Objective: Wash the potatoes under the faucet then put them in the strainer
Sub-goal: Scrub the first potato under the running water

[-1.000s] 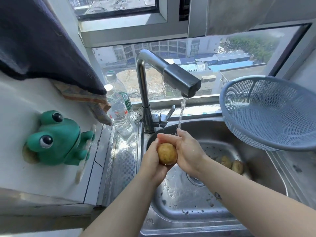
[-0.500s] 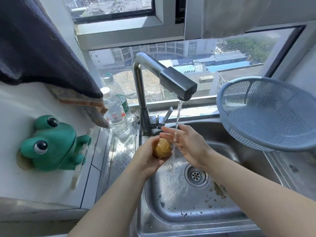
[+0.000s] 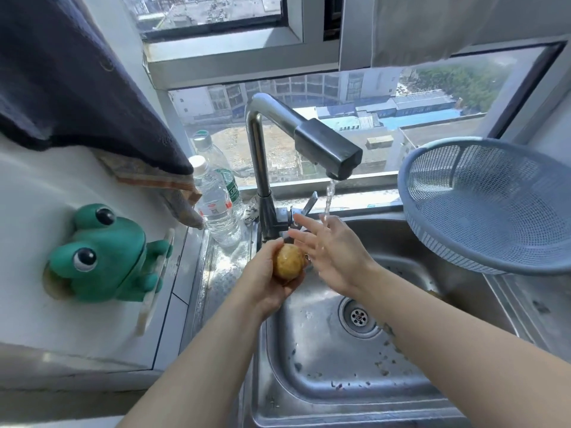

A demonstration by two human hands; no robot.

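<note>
Left hand (image 3: 262,279) cups the potato (image 3: 288,261) over the sink (image 3: 309,381); right hand (image 3: 333,251), fingers (image 3: 304,222) spread loose, takes the faucet (image 3: 312,140) stream beside the strainer (image 3: 491,208).

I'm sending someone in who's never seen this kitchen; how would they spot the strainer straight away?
Find the steel sink under the window, with its faucet running. At the sink's right edge, leaning over the basin, sits a round blue-grey plastic strainer. It is the only thing there with fine mesh walls.
</note>
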